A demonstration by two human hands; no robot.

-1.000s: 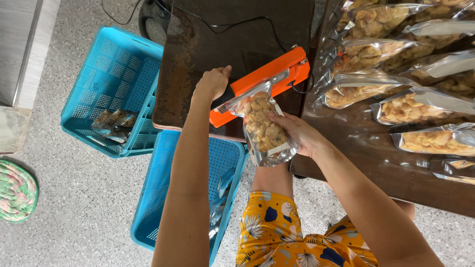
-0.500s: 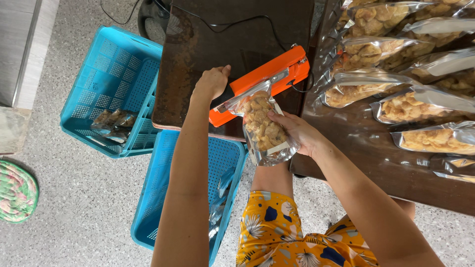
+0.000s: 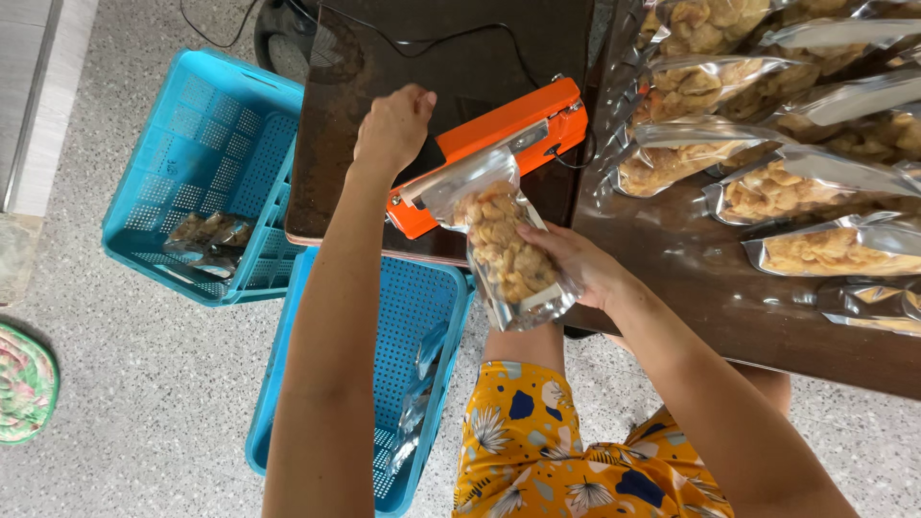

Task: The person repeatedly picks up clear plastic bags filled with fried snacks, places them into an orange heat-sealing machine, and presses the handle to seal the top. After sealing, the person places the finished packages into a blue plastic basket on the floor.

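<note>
An orange heat sealer (image 3: 499, 129) lies on a dark brown table (image 3: 691, 288). My left hand (image 3: 391, 127) is closed over the handle end of the sealer's arm. My right hand (image 3: 574, 261) holds a clear bag of pale fried snacks (image 3: 504, 247) from beneath, and the bag's open top lies in the sealer's jaw.
Several filled snack bags (image 3: 767, 105) lie in rows on the table at the right. Two blue plastic crates (image 3: 206, 173) stand on the speckled floor at the left, holding a few bags each. A black cable (image 3: 441, 38) runs across the table.
The snack bag has shifted slightly in the sealer's jaw under my right hand. My left hand stays on the sealer's handle.
</note>
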